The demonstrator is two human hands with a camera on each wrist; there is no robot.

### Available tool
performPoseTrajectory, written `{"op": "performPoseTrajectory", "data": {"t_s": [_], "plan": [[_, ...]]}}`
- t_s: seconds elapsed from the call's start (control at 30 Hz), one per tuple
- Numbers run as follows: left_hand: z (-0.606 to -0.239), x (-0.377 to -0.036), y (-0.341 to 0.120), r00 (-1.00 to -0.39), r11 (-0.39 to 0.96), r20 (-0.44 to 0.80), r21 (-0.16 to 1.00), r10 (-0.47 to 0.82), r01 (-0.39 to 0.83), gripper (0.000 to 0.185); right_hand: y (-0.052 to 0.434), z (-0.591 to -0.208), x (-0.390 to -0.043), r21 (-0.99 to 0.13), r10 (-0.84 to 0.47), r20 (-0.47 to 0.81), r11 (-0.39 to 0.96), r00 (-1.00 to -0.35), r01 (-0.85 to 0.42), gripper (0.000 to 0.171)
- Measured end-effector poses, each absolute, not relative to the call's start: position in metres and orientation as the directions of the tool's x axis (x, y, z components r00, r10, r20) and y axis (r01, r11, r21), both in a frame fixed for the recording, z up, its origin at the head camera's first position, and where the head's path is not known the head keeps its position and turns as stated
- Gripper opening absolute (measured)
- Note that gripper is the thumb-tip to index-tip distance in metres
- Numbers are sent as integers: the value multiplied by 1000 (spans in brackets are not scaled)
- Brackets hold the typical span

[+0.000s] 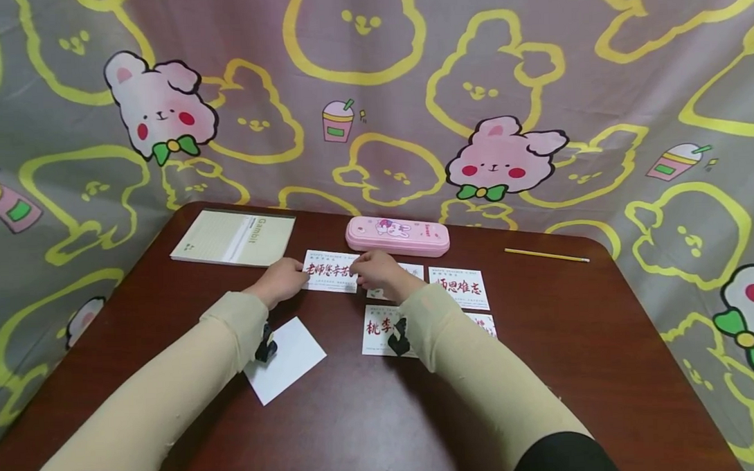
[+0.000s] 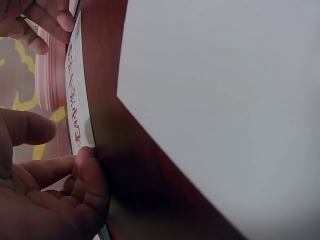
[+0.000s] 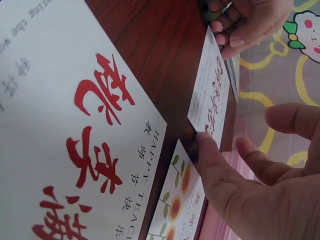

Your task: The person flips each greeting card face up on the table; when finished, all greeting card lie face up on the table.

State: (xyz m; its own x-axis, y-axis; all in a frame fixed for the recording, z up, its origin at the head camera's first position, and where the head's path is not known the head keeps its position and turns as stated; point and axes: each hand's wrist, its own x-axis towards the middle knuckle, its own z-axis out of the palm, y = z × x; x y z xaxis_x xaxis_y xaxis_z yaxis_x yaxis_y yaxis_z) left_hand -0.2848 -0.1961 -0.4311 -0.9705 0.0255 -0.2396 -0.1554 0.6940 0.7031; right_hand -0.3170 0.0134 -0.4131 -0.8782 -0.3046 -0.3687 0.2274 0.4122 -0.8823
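A white card with red brush characters (image 1: 331, 270) lies on the dark wooden table (image 1: 544, 368) in front of a pink pencil case (image 1: 397, 235). My left hand (image 1: 285, 279) is at the card's left end and my right hand (image 1: 375, 269) at its right end. In the left wrist view, my left hand's fingertips (image 2: 90, 175) touch the card's (image 2: 77, 100) near corner, with the thumb held apart. In the right wrist view, my right hand's fingertip (image 3: 202, 142) touches the card's (image 3: 212, 95) corner, thumb off it. Both hands' fingers are loosely bent.
More red-lettered cards (image 1: 460, 286) (image 1: 380, 329) lie to the right, partly under my right forearm. A blank white card (image 1: 284, 358) lies under my left wrist. A notebook (image 1: 234, 238) sits at the back left and a yellow pencil (image 1: 546, 255) at the back right.
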Motion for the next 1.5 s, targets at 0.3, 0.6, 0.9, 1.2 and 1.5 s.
{"op": "performPoseTrajectory", "data": {"t_s": [0.3, 0.6, 0.9, 1.2, 1.5], "plan": [[-429, -287, -193, -969, 737, -243, 664, 54, -125, 29, 14, -411, -316, -893, -326, -369, 384, -871, 235, 29], [-428, -269, -210, -979, 715, -180, 697, 100, -55, 47, 17, -396, -316, -904, -375, -357, 369, -856, 215, 32], [-420, -177, -219, -934, 822, 92, 451, 346, 349, 48, -2, -405, -291, -883, -538, -392, 449, -746, 140, 34], [-427, -134, -196, -878, 845, -66, 314, 474, 433, 56, -6, -410, -258, -870, -617, -475, 435, -627, 231, 36], [-441, -128, -203, -905, 868, -125, 361, 407, 341, 62, -16, -409, -247, -855, -655, -517, 367, -552, 366, 40]]}}
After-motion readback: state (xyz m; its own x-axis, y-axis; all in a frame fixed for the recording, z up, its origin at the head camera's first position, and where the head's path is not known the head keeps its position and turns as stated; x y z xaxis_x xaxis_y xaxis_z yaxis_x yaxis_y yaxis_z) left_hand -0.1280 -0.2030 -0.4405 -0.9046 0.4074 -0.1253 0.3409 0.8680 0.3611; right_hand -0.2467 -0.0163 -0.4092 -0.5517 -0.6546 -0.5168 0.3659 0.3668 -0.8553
